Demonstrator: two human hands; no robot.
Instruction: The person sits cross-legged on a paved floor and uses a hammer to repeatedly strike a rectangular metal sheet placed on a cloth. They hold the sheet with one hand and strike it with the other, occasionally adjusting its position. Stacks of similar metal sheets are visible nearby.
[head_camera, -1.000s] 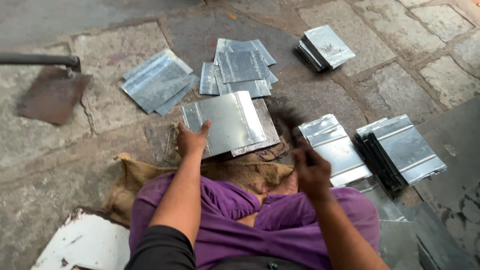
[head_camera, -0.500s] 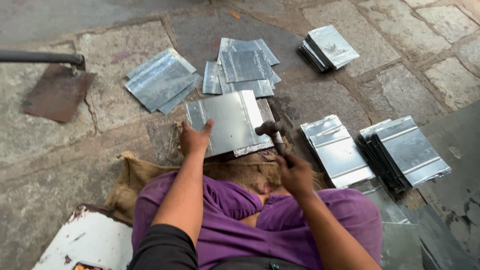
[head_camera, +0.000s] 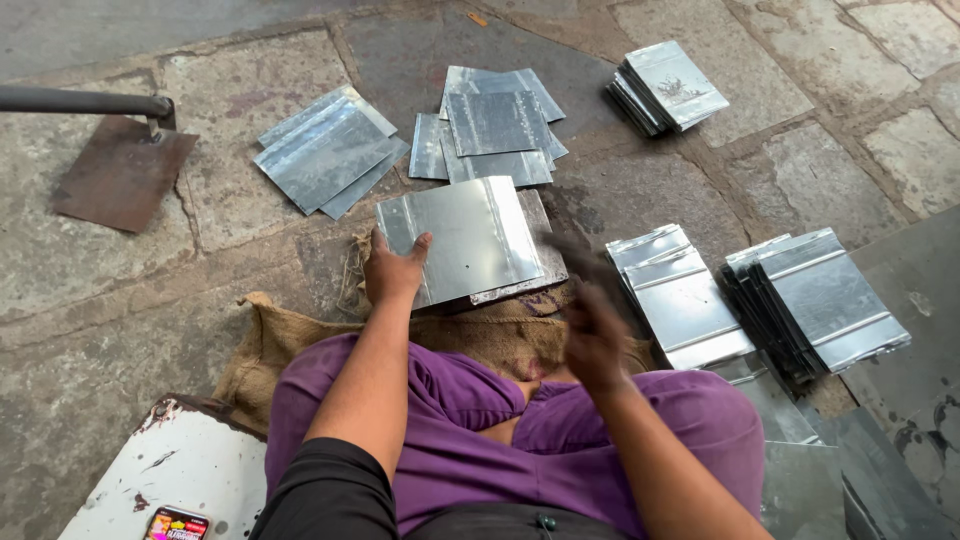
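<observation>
A seated person in purple trousers presses the left hand (head_camera: 395, 272) flat, fingers spread, on the near-left corner of a shiny sheet-metal panel (head_camera: 462, 238) lying on a stone-slab floor (head_camera: 120, 290). The right hand (head_camera: 592, 335), blurred in motion, is closed around a dark handle of what looks like a hammer (head_camera: 570, 255), whose head is smeared beyond recognition just off the panel's right edge. The panel rests on a second, darker sheet whose edge shows at its right and near sides, and both sit at the far rim of a burlap sack (head_camera: 270, 345) spread under the person's legs.

Just right of the right hand lies a short stack of ribbed metal panels (head_camera: 680, 300), and beside that, farther right, a thicker pile of folded panels (head_camera: 815, 300). Beyond the held panel, 2 loose fans of cut sheets lie on the stone, one far left (head_camera: 325, 150) and one far centre (head_camera: 495, 135), with a neat stack (head_camera: 668, 88) at the far right. A rusty flat plate on a dark bar (head_camera: 120, 170) sits at far left, well apart. A white chipped board (head_camera: 170, 470) lies near left, a small colourful packet (head_camera: 175, 524) on it.
</observation>
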